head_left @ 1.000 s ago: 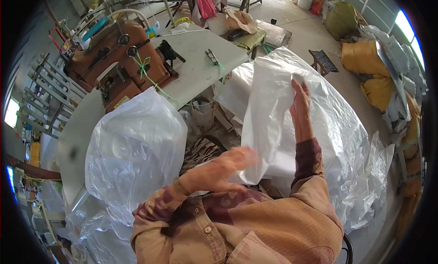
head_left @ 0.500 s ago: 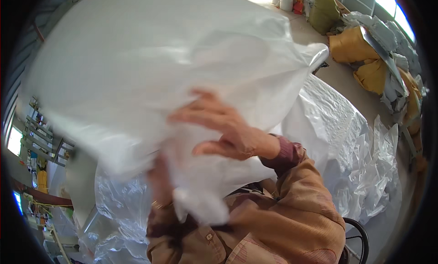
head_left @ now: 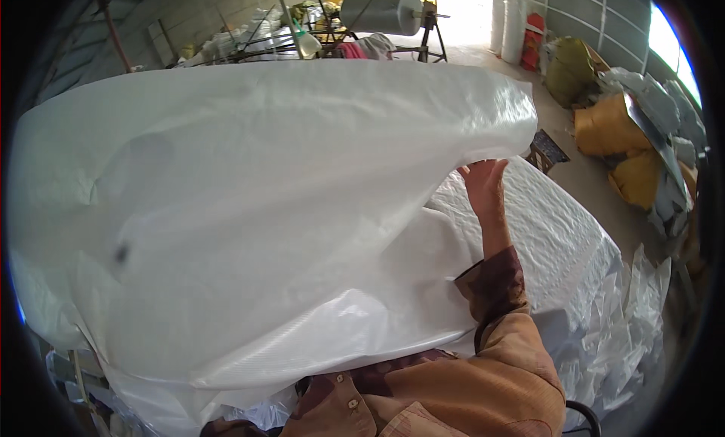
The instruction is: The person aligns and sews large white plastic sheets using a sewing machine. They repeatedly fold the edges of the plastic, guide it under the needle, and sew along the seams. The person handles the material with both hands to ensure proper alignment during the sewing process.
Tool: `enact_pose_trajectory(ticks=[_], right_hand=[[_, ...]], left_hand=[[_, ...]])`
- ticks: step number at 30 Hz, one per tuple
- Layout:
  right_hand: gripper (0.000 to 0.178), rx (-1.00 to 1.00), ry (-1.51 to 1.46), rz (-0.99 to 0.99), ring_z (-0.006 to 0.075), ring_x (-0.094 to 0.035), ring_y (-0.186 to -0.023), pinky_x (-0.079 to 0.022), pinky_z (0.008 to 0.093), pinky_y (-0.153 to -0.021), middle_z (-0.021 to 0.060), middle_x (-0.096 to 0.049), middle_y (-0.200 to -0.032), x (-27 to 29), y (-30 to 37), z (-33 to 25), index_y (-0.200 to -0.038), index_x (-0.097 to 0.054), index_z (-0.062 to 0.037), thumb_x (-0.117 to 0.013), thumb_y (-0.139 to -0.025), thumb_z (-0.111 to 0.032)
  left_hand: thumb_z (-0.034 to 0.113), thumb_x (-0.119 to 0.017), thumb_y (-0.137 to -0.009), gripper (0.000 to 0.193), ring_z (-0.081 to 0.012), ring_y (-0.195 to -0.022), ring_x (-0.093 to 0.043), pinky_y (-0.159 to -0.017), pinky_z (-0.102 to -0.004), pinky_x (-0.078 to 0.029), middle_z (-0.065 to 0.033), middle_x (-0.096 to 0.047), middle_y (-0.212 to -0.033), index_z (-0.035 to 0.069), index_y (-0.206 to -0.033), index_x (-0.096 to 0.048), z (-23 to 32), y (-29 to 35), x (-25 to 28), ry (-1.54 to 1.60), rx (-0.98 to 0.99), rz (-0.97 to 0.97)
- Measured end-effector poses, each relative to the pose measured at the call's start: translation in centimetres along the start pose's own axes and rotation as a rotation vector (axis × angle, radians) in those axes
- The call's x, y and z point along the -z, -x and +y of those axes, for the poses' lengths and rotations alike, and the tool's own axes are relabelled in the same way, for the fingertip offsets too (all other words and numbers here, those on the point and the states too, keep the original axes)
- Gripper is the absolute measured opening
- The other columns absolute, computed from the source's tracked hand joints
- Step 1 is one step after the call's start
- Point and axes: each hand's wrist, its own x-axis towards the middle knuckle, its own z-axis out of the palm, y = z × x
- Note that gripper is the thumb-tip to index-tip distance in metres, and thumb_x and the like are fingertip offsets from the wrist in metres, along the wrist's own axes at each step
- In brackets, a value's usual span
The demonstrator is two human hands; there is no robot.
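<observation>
A large white translucent plastic sheet (head_left: 249, 203) billows across the middle of the head view and comes close to my chest. My right arm reaches forward, and my right hand (head_left: 485, 182) touches the underside of the sheet's raised right edge. Its fingers look spread, though the sheet covers their tips. Beneath, to the right, lies a wrinkled white plastic layer (head_left: 551, 210). My left hand is hidden, with only a bit of sleeve at the lower edge.
Crumpled clear plastic (head_left: 619, 339) hangs at the right. Beyond it are yellow and grey wrapping scraps (head_left: 615, 135) and an olive sack (head_left: 568, 71). At the back stands a large grey roll (head_left: 381, 13) on a black stand. A dark-topped stool (head_left: 547, 149) is partly hidden behind the sheet.
The sheet has dropped lower and spread left and toward me, uncovering the back of the room. My right hand has moved outward to its right edge. My left hand has gone from view.
</observation>
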Motion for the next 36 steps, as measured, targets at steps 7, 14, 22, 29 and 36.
enact_pose_trajectory(ticks=[7,14,22,29,36], right_hand=[[0.032,-0.054,0.236,-0.028,0.0155,-0.062,-0.11,-0.05,0.0321,-0.095,0.0066,-0.066,-0.118,-15.2,-1.7,1.3,-0.13,-0.057,-0.0033,-0.057,-0.098,-0.005],[0.025,-0.62,0.233,-0.326,0.0042,-0.058,-0.084,-0.048,0.0225,-0.073,-0.001,-0.065,-0.096,-23.7,4.0,9.1,-0.12,-0.059,0.0019,-0.059,-0.1,-0.014],[0.035,-0.752,0.542,-0.281,0.0194,-0.064,-0.064,-0.051,0.0347,-0.059,0.0112,-0.067,-0.077,-22.8,10.8,25.6,-0.127,-0.055,-0.0008,-0.061,-0.094,-0.01],[0.045,-0.477,0.973,-0.505,0.0369,-0.065,-0.07,-0.048,0.0441,-0.063,0.0211,-0.064,-0.074,-19.9,14.1,27.3,-0.13,-0.048,0.0038,-0.064,-0.092,-0.014],[0.04,-0.176,0.921,-0.916,0.0396,-0.065,-0.085,-0.054,0.0465,-0.071,0.0224,-0.061,-0.11,-21.1,13.8,24.7,-0.123,-0.052,-0.0022,-0.064,-0.085,-0.002]], left_hand=[[0.031,-0.077,-0.081,0.059,-0.0392,-0.114,-0.055,-0.094,-0.0488,-0.045,-0.0223,-0.059,-0.121,0.0,-0.126,-0.054,-11.6,3.3,13.0,-0.505,0.144,0.194],[0.03,-0.076,-0.081,0.054,-0.041,-0.108,-0.059,-0.091,-0.0495,-0.047,-0.0227,-0.063,-0.116,0.0,-0.122,-0.057,-22.9,6.6,22.5,-0.867,0.405,0.13],[0.029,-0.074,-0.08,0.049,-0.0432,-0.102,-0.062,-0.087,-0.0504,-0.049,-0.023,-0.066,-0.109,0.0,-0.117,-0.06,-23.6,1.7,24.2,-1.186,0.448,-0.041],[0.013,-0.048,-0.096,0.037,-0.0357,-0.108,-0.065,-0.094,-0.0385,-0.05,-0.0207,-0.067,-0.119,0.005,-0.13,-0.06,7.5,-10.9,-2.4,-0.214,-0.239,-0.187],[0.028,-0.048,-0.1,0.035,-0.0343,-0.101,-0.065,-0.089,-0.044,-0.05,-0.0185,-0.07,-0.107,0.002,-0.115,-0.067,11.8,-13.8,-18.4,-0.15,-0.447,-0.427]])
